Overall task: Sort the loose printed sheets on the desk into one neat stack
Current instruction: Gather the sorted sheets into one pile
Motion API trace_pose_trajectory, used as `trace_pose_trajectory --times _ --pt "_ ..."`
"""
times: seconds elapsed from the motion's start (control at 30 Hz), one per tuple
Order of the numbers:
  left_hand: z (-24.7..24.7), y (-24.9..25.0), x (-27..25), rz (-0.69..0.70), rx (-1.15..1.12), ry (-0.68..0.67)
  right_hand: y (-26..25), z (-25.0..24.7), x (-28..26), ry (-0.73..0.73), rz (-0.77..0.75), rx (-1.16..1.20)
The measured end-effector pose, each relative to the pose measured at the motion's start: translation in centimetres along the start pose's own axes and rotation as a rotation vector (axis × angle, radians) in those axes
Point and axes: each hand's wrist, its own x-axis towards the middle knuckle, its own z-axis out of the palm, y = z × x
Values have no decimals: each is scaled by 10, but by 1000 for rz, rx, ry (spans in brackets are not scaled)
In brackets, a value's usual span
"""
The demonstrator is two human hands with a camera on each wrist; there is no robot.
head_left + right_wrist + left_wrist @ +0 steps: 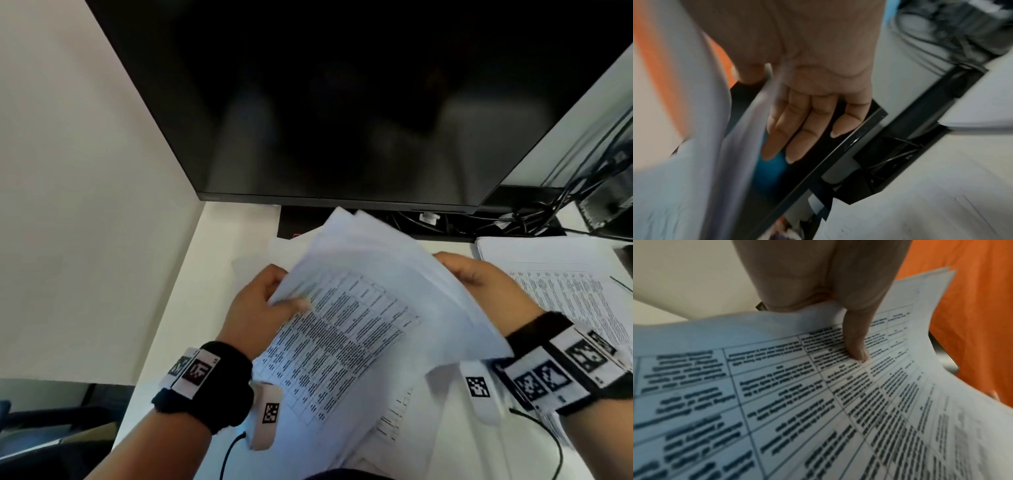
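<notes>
Both hands hold a fanned bundle of printed sheets up over the white desk. The top sheet carries a table of dense text. My left hand pinches the bundle's left edge, thumb pressed on the printed table, fingers hidden underneath. My right hand grips the right edge. In the right wrist view the thumb sits on one side of the blurred sheets and the straight fingers on the other. A second pile of printed sheets lies flat at the right.
A large dark monitor stands close behind the bundle, with a tangle of black cables at its right foot. More printed paper lies on the desk under the bundle. A pale partition wall closes the left side.
</notes>
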Motion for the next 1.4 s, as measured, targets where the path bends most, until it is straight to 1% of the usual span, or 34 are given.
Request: trace_pose_trajectory --times 0.03,0.07,0.1,0.13,0.17,0.2,0.23,0.27,0.3,0.37,0.4,0.47,0.57,0.63,0.67,0.73,0.83,0.93,1.07,1.13,1.3,1.4 --pt "1 0 0 3 -41 31 -5 -1 -4 75 -30 33" --pt "0 2 0 7 -79 70 -6 -5 -7 165 -35 -7" --pt "0 3 -1 2 -120 107 -4 -8 -9 255 19 38" --pt "-2 5 -3 -3 -161 144 -5 -10 -15 283 28 194" --pt "-3 6 -4 2 -206 181 0 -9 -13 201 6 412" --pt "-5 7 -4 9 -247 211 0 -3 -18 131 -5 574" --pt "-5 8 -5 16 -274 223 6 1 -17 77 -15 616" --pt "-6 10 -5 23 -292 228 7 9 -17 38 -23 583" --pt "-5 13 -6 35 -311 225 7 17 -18 7 -43 489" --pt "-4 23 -11 66 -340 210 2 35 -21 14 -73 335" --pt "-3 30 -14 75 -351 209 -3 42 -21 58 -88 295" --pt "-3 46 -21 106 -385 221 -17 50 -23 211 -141 222" --pt "-5 66 -31 189 -462 264 -39 50 -32 401 -336 167" --pt "-5 73 -37 266 -479 278 -45 47 -40 466 -456 143" --pt "-5 75 -40 292 -463 270 -43 46 -43 474 -478 127" --pt "-3 74 -43 297 -405 213 -34 48 -47 436 -438 111" --pt "1 63 -40 208 -315 71 -10 54 -45 367 -286 81" --pt "8 51 -34 116 -273 24 1 57 -37 361 -188 75" --pt "18 40 -26 14 -308 51 -1 62 -30 329 -123 33" --pt "23 35 -25 -21 -318 84 0 64 -28 349 -79 42" --pt "28 31 -27 -22 -345 184 2 51 -31 421 -56 75" --pt "34 36 -31 -8 -421 214 2 36 -39 397 -44 55"
